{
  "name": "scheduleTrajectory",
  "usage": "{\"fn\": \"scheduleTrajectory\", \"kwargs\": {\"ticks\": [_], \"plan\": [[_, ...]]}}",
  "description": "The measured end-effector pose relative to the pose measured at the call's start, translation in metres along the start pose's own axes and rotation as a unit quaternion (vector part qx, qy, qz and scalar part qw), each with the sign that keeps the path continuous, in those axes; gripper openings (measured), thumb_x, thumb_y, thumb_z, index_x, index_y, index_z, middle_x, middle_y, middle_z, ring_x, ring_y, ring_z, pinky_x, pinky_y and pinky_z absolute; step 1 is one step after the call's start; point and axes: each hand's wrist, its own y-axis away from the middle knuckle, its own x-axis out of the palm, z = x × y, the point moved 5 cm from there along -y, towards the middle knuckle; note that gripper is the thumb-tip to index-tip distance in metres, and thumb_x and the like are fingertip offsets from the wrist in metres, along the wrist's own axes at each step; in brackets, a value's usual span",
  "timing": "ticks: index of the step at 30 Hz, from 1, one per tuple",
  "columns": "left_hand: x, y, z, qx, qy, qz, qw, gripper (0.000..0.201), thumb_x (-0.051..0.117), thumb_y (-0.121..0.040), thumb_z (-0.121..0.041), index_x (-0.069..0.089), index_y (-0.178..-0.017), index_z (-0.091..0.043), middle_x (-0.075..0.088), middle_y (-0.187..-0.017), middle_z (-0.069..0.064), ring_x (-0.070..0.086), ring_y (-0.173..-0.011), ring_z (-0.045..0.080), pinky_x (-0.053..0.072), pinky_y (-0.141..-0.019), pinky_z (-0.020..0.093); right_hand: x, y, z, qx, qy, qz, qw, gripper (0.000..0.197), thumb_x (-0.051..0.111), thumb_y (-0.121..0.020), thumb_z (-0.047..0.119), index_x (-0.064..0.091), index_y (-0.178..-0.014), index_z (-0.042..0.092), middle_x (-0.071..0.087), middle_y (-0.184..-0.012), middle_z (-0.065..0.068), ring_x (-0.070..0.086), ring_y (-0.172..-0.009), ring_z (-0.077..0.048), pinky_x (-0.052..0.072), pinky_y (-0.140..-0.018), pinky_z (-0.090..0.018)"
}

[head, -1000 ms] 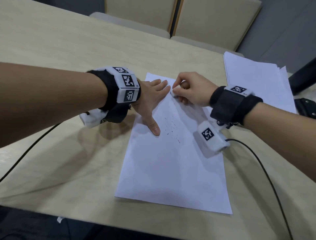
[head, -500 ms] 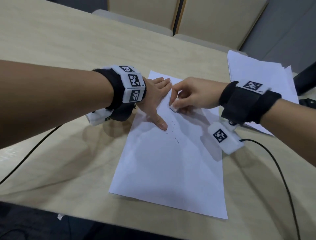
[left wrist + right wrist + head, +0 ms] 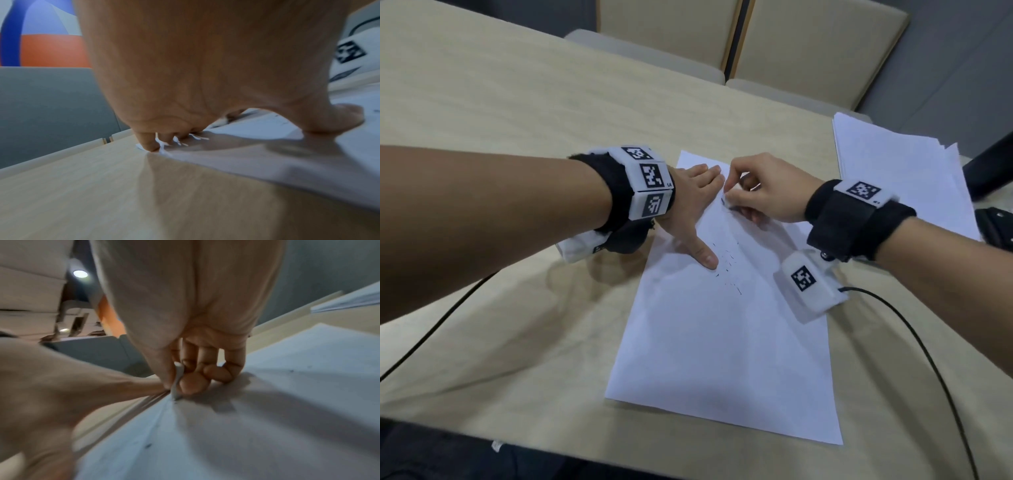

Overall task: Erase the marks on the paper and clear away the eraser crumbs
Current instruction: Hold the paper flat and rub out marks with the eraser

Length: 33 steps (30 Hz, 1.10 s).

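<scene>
While the left hand (image 3: 690, 202) lies flat, fingers straight and thumb splayed, pressing the paper (image 3: 722, 342) at its far left corner, the right hand (image 3: 763, 192) pinches a small white eraser (image 3: 730, 202) between thumb and curled fingers, its tip on the sheet near the far edge. Paper: thin, white, rectangular, on a pale wood-grain table (image 3: 517, 102). Dark crumbs (image 3: 727, 262): scattered just beside the left thumb. White paper stack (image 3: 893, 164): far right, apart. Black cable (image 3: 914, 342): along the sheet's right side.
</scene>
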Motion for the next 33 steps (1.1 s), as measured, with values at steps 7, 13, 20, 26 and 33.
{"fn": "scheduleTrajectory", "kwargs": {"ticks": [7,13,20,26,33], "plan": [[-0.003,0.003,-0.002,-0.003,-0.008,-0.003,1.000,0.144,0.054,-0.054,-0.090,-0.017,-0.152,-0.012,-0.016,-0.163,0.002,-0.012,-0.150,0.020,0.009,-0.122,0.046,-0.009,-0.001,-0.005,0.020,-0.011,-0.034,0.999,0.009,0.057,-0.092,0.017,0.057,-0.093,0.008,0.072,-0.072,-0.012,0.066,-0.052,-0.033,0.058,-0.060,-0.042],[-0.007,0.006,-0.005,-0.008,-0.003,-0.012,1.000,0.140,0.059,-0.055,-0.086,-0.009,-0.154,-0.013,-0.009,-0.163,0.002,-0.007,-0.151,0.019,0.013,-0.121,0.046,0.007,0.013,0.003,-0.006,0.030,0.072,0.997,0.004,0.062,-0.087,0.019,0.061,-0.085,0.016,0.069,-0.066,-0.006,0.059,-0.051,-0.015,0.050,-0.060,-0.026],[-0.006,0.006,-0.006,-0.001,-0.010,-0.012,1.000,0.142,0.057,-0.054,-0.089,-0.009,-0.153,-0.012,-0.009,-0.163,0.000,-0.007,-0.150,0.018,0.018,-0.120,0.050,0.000,0.009,-0.007,0.019,0.037,-0.024,0.999,0.007,0.059,-0.091,0.019,0.056,-0.087,0.014,0.068,-0.067,-0.013,0.056,-0.048,-0.015,0.047,-0.057,-0.025],[-0.005,0.006,-0.006,-0.011,-0.013,-0.003,1.000,0.142,0.058,-0.055,-0.088,-0.012,-0.153,-0.013,-0.014,-0.163,0.001,-0.009,-0.150,0.018,0.014,-0.121,0.047,-0.007,0.010,-0.019,0.072,-0.062,-0.057,0.994,0.012,0.062,-0.089,0.016,0.058,-0.090,0.005,0.070,-0.070,-0.015,0.060,-0.055,-0.024,0.052,-0.055,-0.031],[-0.009,0.007,-0.011,-0.021,-0.020,-0.002,1.000,0.137,0.063,-0.054,-0.085,0.001,-0.153,-0.012,0.000,-0.163,0.004,0.004,-0.150,0.020,0.023,-0.117,0.049,0.002,0.024,-0.013,0.058,-0.047,0.000,0.997,0.011,0.060,-0.089,0.016,0.059,-0.092,0.005,0.070,-0.072,-0.016,0.060,-0.055,-0.024,0.053,-0.057,-0.036]]}}
